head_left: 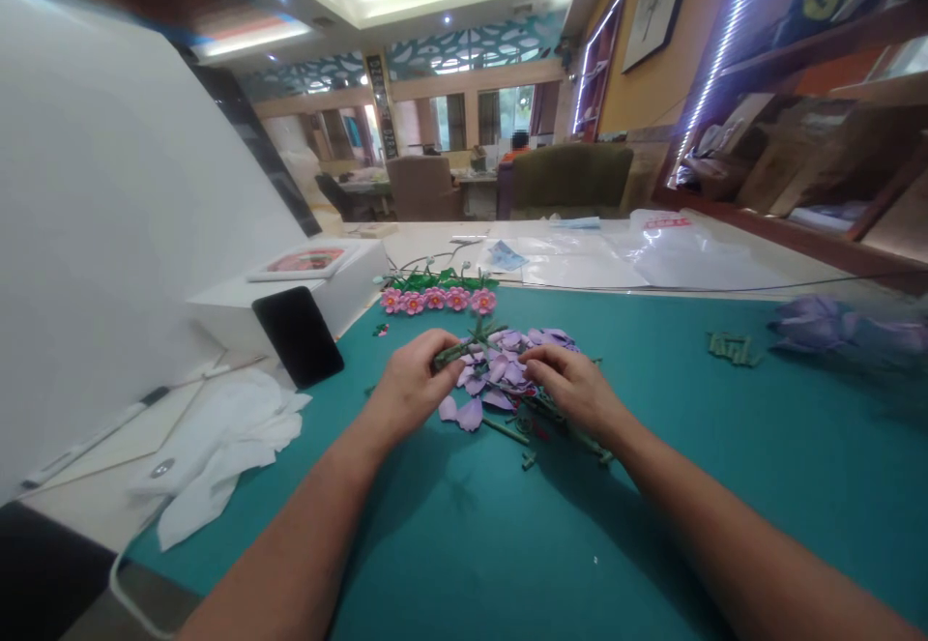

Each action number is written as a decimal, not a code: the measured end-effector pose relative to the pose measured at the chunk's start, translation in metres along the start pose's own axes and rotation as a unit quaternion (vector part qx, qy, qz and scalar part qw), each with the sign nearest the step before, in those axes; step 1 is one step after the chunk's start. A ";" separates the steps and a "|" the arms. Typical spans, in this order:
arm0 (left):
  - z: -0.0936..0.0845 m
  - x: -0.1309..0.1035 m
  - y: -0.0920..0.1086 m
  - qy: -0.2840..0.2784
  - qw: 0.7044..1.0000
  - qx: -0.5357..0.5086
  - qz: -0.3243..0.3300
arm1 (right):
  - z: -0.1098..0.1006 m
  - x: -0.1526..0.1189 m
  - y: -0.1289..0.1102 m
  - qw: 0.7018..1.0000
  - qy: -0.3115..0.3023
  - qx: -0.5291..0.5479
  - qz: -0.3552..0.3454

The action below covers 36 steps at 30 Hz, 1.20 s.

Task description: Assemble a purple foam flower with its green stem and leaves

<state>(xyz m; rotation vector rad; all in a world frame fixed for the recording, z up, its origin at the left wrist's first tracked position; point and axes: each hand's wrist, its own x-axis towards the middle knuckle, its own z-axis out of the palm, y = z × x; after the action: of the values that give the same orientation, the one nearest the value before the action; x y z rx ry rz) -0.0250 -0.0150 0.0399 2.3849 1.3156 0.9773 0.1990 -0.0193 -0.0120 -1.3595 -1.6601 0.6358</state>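
Note:
My left hand (pixel 419 372) is closed around a green toy flower stem (pixel 450 355), with thin green leaf-like ends sticking out beyond the fingers. A loose heap of purple plastic petals (pixel 500 366) lies just to its right on the green mat. My right hand (pixel 572 385) reaches into the right side of this heap, its fingers curled and pinched at the petals. Whatever sits between those fingertips is too small to make out. Green stem pieces (pixel 507 430) and small green connectors (pixel 529 461) are scattered in front of the heap, partly under my right hand.
Pink toy flowers (pixel 435 300) stand in a row at the mat's back edge. A black phone (pixel 297 336) leans against a white box (pixel 355 274). White tissue (pixel 224 438) lies at left. Green pieces (pixel 732 348) and purple blooms (pixel 819 324) are at right. Plastic bags (pixel 659 249) lie behind.

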 end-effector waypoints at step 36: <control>0.003 0.000 -0.001 -0.011 1.000 0.004 -0.005 | 0.027 -0.017 0.008 0.907 -0.099 -0.338 -0.233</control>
<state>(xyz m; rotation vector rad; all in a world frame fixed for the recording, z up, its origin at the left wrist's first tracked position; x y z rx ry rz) -0.0237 -0.0139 0.0370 2.3860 1.3252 0.9431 0.1799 -0.0301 -0.0368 -1.2892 -2.4028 -0.1142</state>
